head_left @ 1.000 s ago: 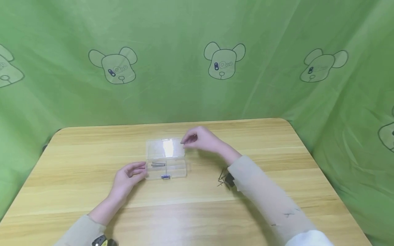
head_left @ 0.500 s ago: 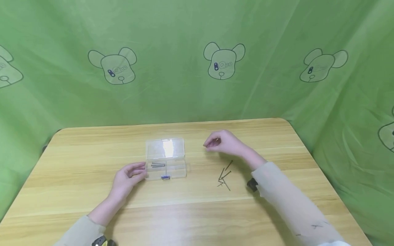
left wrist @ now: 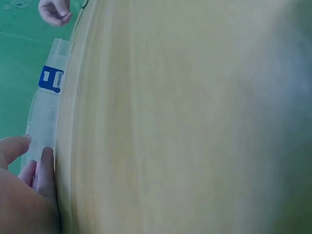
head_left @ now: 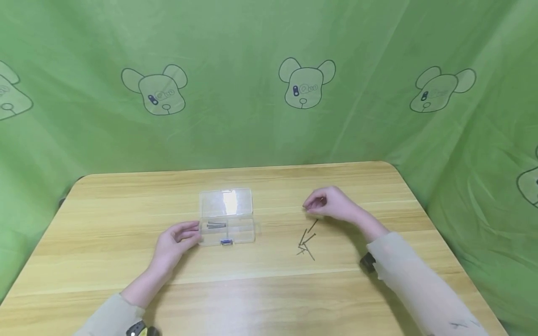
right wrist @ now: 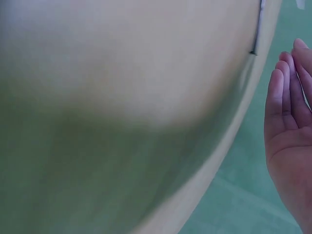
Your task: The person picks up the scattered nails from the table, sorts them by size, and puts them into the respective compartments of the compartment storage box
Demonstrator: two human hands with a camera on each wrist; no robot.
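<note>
A clear plastic box (head_left: 241, 236) lies on the table with its lid (head_left: 211, 204) folded back. Its blue latch (head_left: 226, 242) faces me, and a few nails (head_left: 216, 225) lie in the left compartment. My left hand (head_left: 171, 245) touches the box's left end with thumb and fingertips; the left wrist view shows these fingers fairly straight against the box (left wrist: 46, 112). To the right, several loose nails (head_left: 310, 252) lie in a small heap. Just beyond them hovers my right hand (head_left: 332, 203), fingers together and lightly bent. Nothing shows in it in the right wrist view.
The wooden table (head_left: 252, 298) has rounded far corners. Green curtain (head_left: 235, 130) with printed bear heads hangs behind and beside it. One nail (right wrist: 257, 29) shows near the right hand in the right wrist view.
My right hand has moved right and toward me, from beside the box lid to above the loose nails, uncovering them. The left hand and the box have stayed put.
</note>
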